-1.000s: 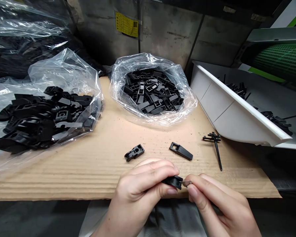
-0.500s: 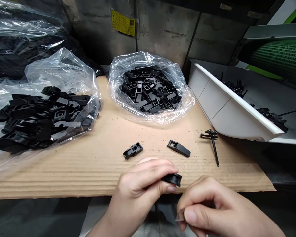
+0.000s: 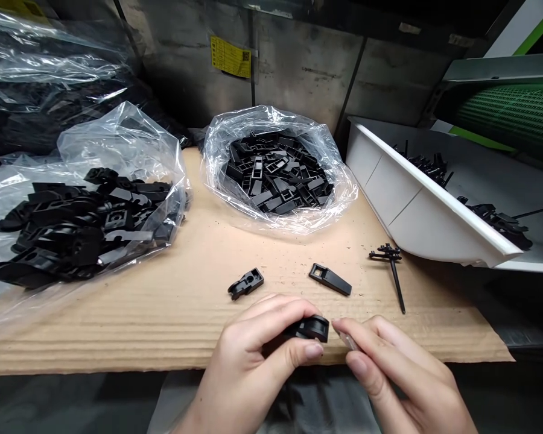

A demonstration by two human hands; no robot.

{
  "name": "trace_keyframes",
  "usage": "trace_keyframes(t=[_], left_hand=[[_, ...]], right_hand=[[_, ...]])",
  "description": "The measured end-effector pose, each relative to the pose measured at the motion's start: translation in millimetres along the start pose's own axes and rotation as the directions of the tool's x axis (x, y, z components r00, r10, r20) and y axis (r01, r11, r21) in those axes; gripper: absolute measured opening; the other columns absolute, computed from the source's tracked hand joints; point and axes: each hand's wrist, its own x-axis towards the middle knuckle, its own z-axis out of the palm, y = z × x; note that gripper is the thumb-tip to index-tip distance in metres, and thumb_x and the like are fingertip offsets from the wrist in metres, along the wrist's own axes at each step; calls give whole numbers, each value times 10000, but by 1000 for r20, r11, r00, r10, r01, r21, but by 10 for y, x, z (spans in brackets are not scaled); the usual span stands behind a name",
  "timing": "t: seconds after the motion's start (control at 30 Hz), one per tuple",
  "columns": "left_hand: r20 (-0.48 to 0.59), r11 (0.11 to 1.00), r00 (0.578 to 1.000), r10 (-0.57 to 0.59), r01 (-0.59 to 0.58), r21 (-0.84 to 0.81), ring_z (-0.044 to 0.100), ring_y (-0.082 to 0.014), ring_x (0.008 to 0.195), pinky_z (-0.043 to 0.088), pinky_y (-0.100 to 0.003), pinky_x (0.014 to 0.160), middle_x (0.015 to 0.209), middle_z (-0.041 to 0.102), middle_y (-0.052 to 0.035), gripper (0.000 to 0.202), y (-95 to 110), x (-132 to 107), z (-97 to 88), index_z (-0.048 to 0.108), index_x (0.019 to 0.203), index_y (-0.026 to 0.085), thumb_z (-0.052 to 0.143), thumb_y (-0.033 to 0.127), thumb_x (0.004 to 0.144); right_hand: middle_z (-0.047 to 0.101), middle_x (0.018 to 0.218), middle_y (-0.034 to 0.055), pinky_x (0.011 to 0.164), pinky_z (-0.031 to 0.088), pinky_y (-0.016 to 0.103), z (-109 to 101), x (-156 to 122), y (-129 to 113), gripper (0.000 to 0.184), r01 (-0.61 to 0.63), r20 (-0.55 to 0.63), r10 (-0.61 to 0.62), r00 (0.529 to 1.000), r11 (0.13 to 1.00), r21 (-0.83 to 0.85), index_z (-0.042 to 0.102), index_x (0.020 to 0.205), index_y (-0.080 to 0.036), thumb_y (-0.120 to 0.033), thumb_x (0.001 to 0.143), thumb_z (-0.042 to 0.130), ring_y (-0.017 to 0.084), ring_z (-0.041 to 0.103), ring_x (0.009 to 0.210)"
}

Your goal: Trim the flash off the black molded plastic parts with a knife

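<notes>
My left hand (image 3: 265,355) is closed round a black plastic part (image 3: 314,328), whose curved, grooved end sticks out past the thumb and forefinger. Just to its right, my right hand (image 3: 398,374) pinches a small thin blade (image 3: 347,341) between thumb and fingers; most of the blade is hidden. A narrow gap separates the blade from the held part. Beyond my left hand, a black jointed clip (image 3: 247,283) rests on the cardboard (image 3: 172,325). A flat black lever piece (image 3: 330,279) lies to the clip's right.
Black parts fill a clear plastic bag (image 3: 344,205) at the back middle and another clear bag (image 3: 122,135) at left. A black plastic sprue (image 3: 394,274) lies near the white bin (image 3: 402,205) on the right. The cardboard's front edge runs beneath my hands.
My right hand has risen and turned, bringing the blade up beside the end of the black part. My left hand has tilted the part slightly, showing more of its groove.
</notes>
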Motion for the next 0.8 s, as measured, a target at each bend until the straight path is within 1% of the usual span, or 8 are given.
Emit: trace_keyframes(t=[0.17, 0.3, 0.4, 0.47, 0.53, 0.63, 0.7, 0.8], left_hand=[[26, 999, 999, 32, -32, -5, 629, -100, 757, 459, -94, 701, 796, 692, 55, 227, 3, -5, -18, 696, 787, 231, 662, 35, 679], [41, 998, 998, 46, -44, -48, 621, -77, 702, 457, -75, 664, 748, 686, 83, 241, 2, -24, -27, 698, 810, 267, 665, 57, 698], [52, 995, 999, -2, 7, -96, 628, -80, 673, 470, -75, 634, 729, 697, 86, 254, 10, -18, -26, 708, 815, 282, 680, 65, 686], [70, 988, 997, -44, 53, -143, 641, -86, 669, 483, -78, 620, 730, 707, 88, 268, 15, -11, -24, 714, 811, 292, 681, 59, 683], [68, 979, 995, -69, 81, -188, 653, -96, 668, 496, -87, 615, 729, 715, 87, 287, 17, -6, -22, 719, 803, 293, 681, 40, 672], [44, 970, 994, -96, 104, -219, 664, -116, 663, 512, -106, 607, 721, 722, 75, 291, 9, -7, -11, 726, 788, 279, 694, 28, 645], [64, 968, 993, -98, 111, -227, 665, -120, 651, 516, -110, 596, 710, 722, 71, 278, -6, -13, 0, 729, 776, 274, 698, 33, 640], [74, 975, 994, -78, 92, -202, 659, -113, 660, 512, -102, 611, 720, 718, 76, 292, -32, -24, 10, 724, 796, 278, 704, 34, 637]], right_hand=[[485, 610, -20, 478, 428, 173, -4, 49, -28, 168, 49, 61, -48, 997, 998, -30, 579, 961, -230, -186, 849, 462, 86, 509, 490], [499, 649, 15, 483, 432, 216, 3, 21, 6, 207, 94, 94, -86, 992, 992, -86, 567, 1002, -185, -129, 816, 496, 114, 517, 533], [514, 683, 42, 495, 414, 242, 75, -14, 4, 240, 104, -33, -108, 994, 990, -99, 570, 1024, -173, -108, 801, 511, 128, 510, 573], [524, 694, 51, 501, 395, 250, 141, -31, -9, 233, 90, -141, -106, 984, 989, -113, 582, 1012, -174, -108, 797, 520, 132, 502, 588], [534, 698, 55, 509, 383, 253, 194, -41, -19, 217, 92, -206, -121, 971, 985, -146, 592, 996, -170, -115, 795, 532, 133, 497, 600], [546, 709, 63, 533, 386, 257, 228, -41, 1, 216, 106, -224, -153, 962, 972, -207, 593, 1004, -152, -117, 797, 543, 136, 503, 633], [554, 719, 68, 558, 400, 263, 222, -29, 42, 241, 96, -222, -154, 963, 963, -252, 591, 1026, -143, -107, 790, 556, 142, 514, 659], [574, 747, 75, 595, 437, 262, 183, -7, 106, 302, 96, -195, -147, 970, 964, -248, 575, 1074, -130, -79, 777, 564, 144, 540, 689]])
